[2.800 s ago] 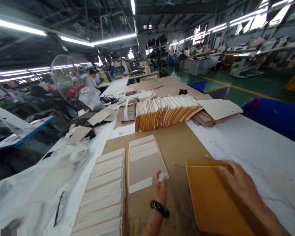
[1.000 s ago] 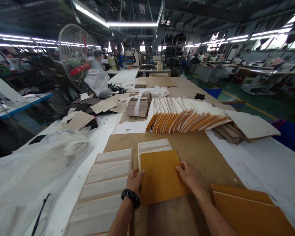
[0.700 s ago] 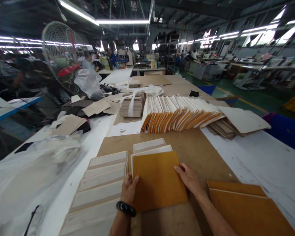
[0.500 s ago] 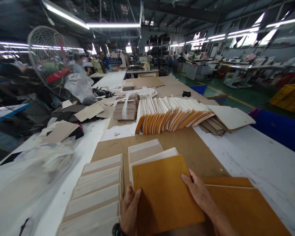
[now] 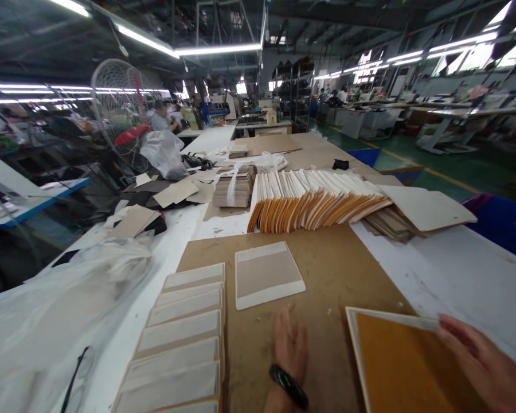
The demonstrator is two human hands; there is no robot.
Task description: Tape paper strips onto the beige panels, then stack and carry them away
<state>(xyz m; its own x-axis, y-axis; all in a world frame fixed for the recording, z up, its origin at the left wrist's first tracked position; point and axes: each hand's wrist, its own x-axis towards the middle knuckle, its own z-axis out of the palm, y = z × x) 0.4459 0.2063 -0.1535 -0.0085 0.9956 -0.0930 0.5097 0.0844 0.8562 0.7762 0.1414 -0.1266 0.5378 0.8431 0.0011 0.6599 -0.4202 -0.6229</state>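
Note:
An orange panel with a pale border lies or hovers at the lower right. My right hand grips its right side near the top corner; the thumb is hard to make out. My left hand, a black band on its wrist, is low over the brown board with fingers stretched out, holding nothing. Just beyond its fingertips lies a single panel, beige with white bands. To the left, several similar white-and-beige panels with orange edges overlap in a column.
A long row of orange-and-white panels stands on edge across the table. Behind it sits a tied beige bundle. Loose pale sheets are at right. Clear plastic wrap covers the left side, near a caged fan.
The orange panel has gone right in my right hand, and my left hand has let go of it. The beige-and-white panel beneath is uncovered. The view has swung left.

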